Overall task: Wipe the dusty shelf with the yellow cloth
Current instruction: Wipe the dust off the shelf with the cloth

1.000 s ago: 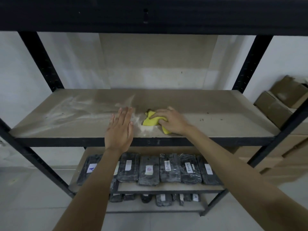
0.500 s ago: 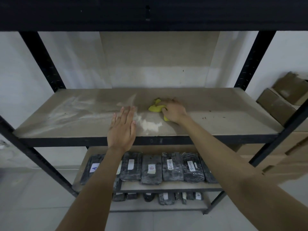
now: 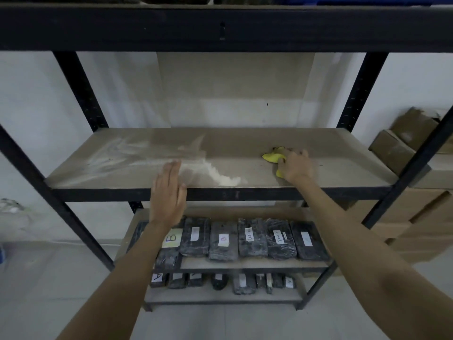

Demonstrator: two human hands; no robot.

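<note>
- shelf (image 3: 245,146): bare brown board in a black frame
- dust (image 3: 220,176): white smears left and middle, a heap near the front edge
- cloth (image 3: 273,157): yellow, bunched, on the right part

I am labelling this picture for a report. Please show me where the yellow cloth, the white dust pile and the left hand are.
yellow cloth (image 3: 272,157): head view, on its bare left end.
white dust pile (image 3: 226,179): head view, on its thick middle.
left hand (image 3: 168,192): head view, on its back.
</note>
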